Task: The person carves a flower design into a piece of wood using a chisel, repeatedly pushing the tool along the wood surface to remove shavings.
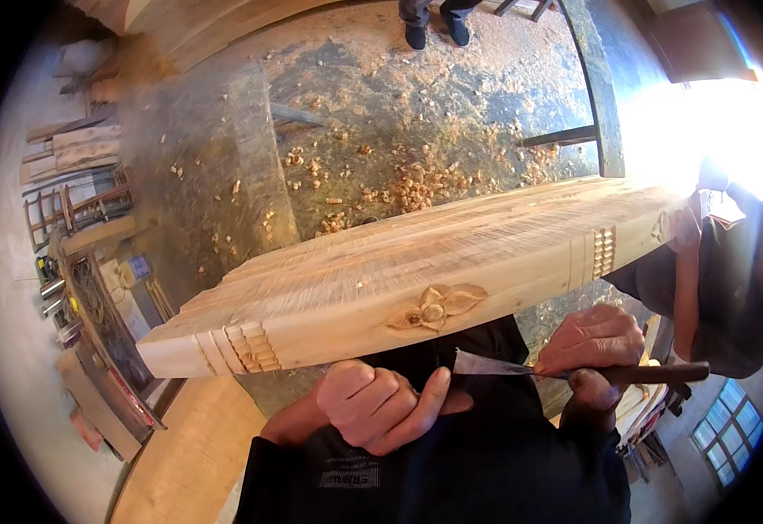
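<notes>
My right hand [595, 342] is closed round a chisel [491, 364] with a flared flat metal blade and a dark wooden handle. The blade points left, toward my left hand [380, 406]. That hand is curled into a loose fist, its index finger bent close to the blade's edge; nothing shows inside it, and I cannot tell whether finger and blade touch. Just beyond both hands lies a thick pale wooden board [347, 319]. Its near edge carries a carved flower [434, 307] in the middle and grooved bead-like bands [250, 348] toward the ends.
A person in dark clothes [735, 279] is at the board's right end, a hand on it. Another person's dark shoes [456, 28] show at the top. Wood shavings [416, 188] litter the floor. Tools and planks [93, 227] line the left wall. Bright light floods the upper right.
</notes>
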Demonstrator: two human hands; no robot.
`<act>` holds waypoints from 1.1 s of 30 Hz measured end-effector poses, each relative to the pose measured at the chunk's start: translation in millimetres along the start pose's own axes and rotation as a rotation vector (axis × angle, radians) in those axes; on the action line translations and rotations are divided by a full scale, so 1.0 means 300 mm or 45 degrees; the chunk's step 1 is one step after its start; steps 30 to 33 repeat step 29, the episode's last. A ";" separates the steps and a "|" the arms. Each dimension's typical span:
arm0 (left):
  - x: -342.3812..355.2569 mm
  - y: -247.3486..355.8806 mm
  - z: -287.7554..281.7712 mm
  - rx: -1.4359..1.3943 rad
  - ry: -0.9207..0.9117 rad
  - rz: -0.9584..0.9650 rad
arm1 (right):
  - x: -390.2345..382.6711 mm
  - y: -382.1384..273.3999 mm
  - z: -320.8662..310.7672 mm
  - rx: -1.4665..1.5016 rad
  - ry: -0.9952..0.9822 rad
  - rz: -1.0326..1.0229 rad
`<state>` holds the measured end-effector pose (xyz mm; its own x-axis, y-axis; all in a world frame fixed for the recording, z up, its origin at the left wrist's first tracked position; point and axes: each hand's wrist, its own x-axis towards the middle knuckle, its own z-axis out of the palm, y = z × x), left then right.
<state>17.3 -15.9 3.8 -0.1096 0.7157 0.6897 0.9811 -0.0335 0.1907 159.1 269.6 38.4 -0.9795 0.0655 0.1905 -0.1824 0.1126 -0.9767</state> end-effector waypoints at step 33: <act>-0.154 0.188 -0.028 -1.609 -1.083 -0.560 | -0.671 -0.257 0.594 0.074 0.707 0.848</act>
